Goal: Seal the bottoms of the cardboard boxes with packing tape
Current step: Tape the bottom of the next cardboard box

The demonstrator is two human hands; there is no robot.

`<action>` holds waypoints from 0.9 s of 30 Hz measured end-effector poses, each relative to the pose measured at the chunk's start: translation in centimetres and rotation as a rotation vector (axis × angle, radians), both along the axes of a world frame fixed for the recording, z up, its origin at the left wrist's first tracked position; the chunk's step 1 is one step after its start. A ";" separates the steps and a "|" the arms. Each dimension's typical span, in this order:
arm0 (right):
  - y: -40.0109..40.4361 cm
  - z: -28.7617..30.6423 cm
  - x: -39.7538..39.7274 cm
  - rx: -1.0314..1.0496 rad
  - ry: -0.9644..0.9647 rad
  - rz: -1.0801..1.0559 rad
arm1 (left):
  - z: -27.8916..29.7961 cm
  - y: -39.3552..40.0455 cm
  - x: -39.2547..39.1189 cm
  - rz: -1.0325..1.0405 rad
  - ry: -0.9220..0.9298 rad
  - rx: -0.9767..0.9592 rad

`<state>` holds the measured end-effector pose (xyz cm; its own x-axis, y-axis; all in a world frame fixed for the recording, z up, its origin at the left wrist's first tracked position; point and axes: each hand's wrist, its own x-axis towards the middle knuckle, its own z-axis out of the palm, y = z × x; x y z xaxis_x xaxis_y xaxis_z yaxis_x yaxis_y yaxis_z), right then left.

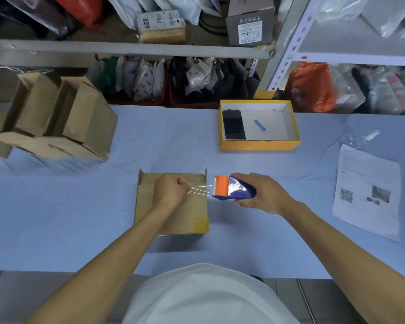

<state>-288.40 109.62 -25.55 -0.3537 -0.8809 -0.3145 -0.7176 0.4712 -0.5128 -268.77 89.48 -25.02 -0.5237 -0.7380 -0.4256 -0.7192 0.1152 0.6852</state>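
Box (173, 206) sat bottom-up on the tabletop (80, 206), centre. L hand (171, 190), over it, pinched the tape (200, 190) end; R hand (260, 195) gripped the dispenser (229, 188) just off the box's right edge (strip ran left-right). Next move, I'd guess: lower tape onto the box.

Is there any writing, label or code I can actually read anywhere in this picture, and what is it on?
No text here is readable.
Printed sheet on the table: text lines and a QR-like square, all blurred.
Grey box on the shelf: white label, too small.
White packet on the shelf: barcode-like marks, unreadable.
Cardboard box and tape dispenser: no visible writing.
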 end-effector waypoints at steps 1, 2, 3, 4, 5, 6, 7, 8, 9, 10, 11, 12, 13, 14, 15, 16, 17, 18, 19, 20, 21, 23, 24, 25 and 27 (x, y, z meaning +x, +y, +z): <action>-0.4 -0.2 -0.1 0.011 0.009 0.027 | 0.0 0.2 -0.2 -0.041 -0.055 -0.048; -0.8 -0.3 -0.1 0.021 0.018 0.051 | -0.1 0.3 -0.3 -0.087 -0.128 -0.102; -1.0 -0.6 -0.2 0.028 0.025 0.068 | -0.1 0.4 -0.2 -0.130 -0.211 -0.168; -1.2 -0.8 -0.2 0.034 0.030 0.075 | -0.1 0.4 -0.1 -0.167 -0.296 -0.243; -1.4 -1.2 -0.1 0.039 0.031 0.073 | -0.2 0.3 0.1 -0.199 -0.358 -0.318; -1.5 -1.4 0.0 0.042 0.030 0.071 | -0.3 0.2 0.0 -0.236 -0.383 -0.387; -1.7 -1.7 0.2 0.042 0.027 0.070 | -0.3 0.3 -0.2 -0.283 -0.361 -0.439; -1.9 -1.9 0.4 0.040 0.023 0.071 | -0.3 0.6 -0.6 -0.340 -0.289 -0.460; -2.0 -2.0 0.5 0.038 0.019 0.074 | -0.5 0.9 -1.0 -0.400 -0.172 -0.452; -2.0 -2.1 0.6 0.039 0.014 0.073 | -0.8 1.4 -1.2 -0.454 -0.060 -0.424; -2.0 -2.2 0.7 0.041 0.009 0.067 | -1.2 1.8 -1.3 -0.490 0.007 -0.406; -1.9 -2.3 0.7 0.042 0.004 0.059 | -1.8 2.2 -1.0 -0.505 0.025 -0.420; -1.6 -2.4 0.6 0.049 -0.003 0.050 | -2.5 2.4 -0.6 -0.501 0.011 -0.464; -1.3 -2.3 0.4 0.059 -0.016 0.041 | -3.2 2.5 -0.1 -0.478 -0.004 -0.514; -0.9 -2.1 0.2 0.069 -0.031 0.032 | -3.8 2.6 0.3 -0.444 -0.001 -0.547; -0.4 -2.1 0.0 0.076 -0.047 0.019 | -4.2 2.6 0.4 -0.416 0.005 -0.561; 0.3 -2.2 -0.2 0.081 -0.066 0.003 | -4.4 2.6 0.5 -0.405 0.004 -0.573; 1.0 -2.4 -0.3 0.084 -0.087 -0.016 | -4.5 2.6 0.5 -0.400 0.001 -0.592; 1.5 -2.5 -0.5 0.088 -0.105 -0.032 | -4.6 2.6 0.5 -0.397 0.003 -0.605; 1.9 -2.5 -0.4 0.093 -0.116 -0.042 | -4.6 2.7 0.5 -0.403 0.011 -0.614; 1.9 -2.4 -0.4 0.100 -0.104 -0.041 | -4.6 2.6 0.6 -0.427 0.025 -0.621; 1.2 -2.3 -0.1 0.140 -0.021 0.010 | -4.6 2.5 0.6 -0.498 0.076 -0.618; 0.5 -2.3 0.1 0.163 0.017 0.043 | -4.6 2.4 0.6 -0.533 0.100 -0.613; -0.3 -2.2 0.5 0.176 0.040 0.059 | -4.6 2.4 0.6 -0.571 0.112 -0.617; -1.8 -2.3 1.4 0.213 0.017 0.034 | -4.7 2.6 0.5 -0.631 0.084 -0.643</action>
